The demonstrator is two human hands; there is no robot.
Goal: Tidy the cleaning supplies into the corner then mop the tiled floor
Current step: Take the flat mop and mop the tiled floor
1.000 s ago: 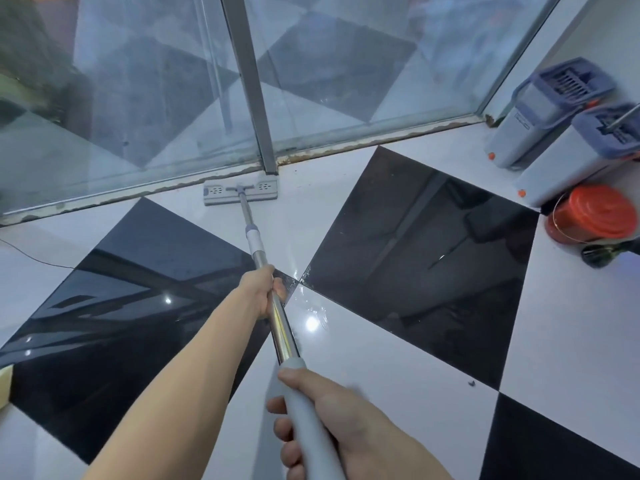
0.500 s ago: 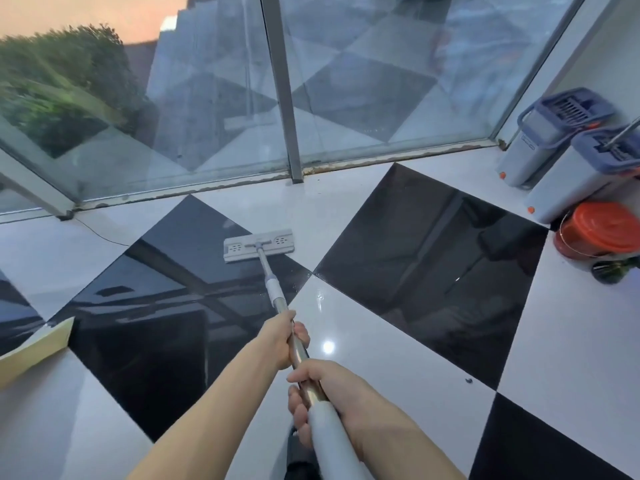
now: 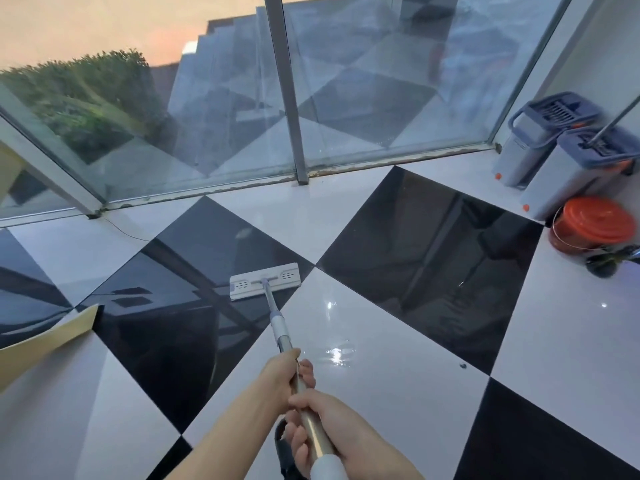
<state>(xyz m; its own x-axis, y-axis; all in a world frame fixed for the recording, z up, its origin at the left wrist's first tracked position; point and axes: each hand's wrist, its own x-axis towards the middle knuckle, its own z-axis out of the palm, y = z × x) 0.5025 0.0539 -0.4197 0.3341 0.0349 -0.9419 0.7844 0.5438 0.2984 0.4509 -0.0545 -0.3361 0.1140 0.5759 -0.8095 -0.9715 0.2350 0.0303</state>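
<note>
I hold a flat mop with both hands. Its white rectangular head (image 3: 265, 281) lies flat on a black tile near the middle of the floor. The metal handle (image 3: 280, 332) runs back toward me. My left hand (image 3: 282, 375) grips the handle higher up the shaft, and my right hand (image 3: 325, 431) grips it just behind, near the grey sleeve. The cleaning supplies stand in the right corner: two grey-and-blue mop buckets (image 3: 533, 143) (image 3: 581, 168) and an orange lidded bucket (image 3: 594, 223).
The floor is glossy black and white tiles (image 3: 433, 258), wet near a glare spot (image 3: 337, 355). A glass wall with a metal post (image 3: 291, 109) bounds the far side. A yellow sheet (image 3: 41, 344) lies at the left. A dark object (image 3: 609, 259) sits beside the orange bucket.
The mop head has been pulled back from the glass wall's base toward me, onto the black tile. Both hands have drawn closer together on the handle, and the view has tilted up.
</note>
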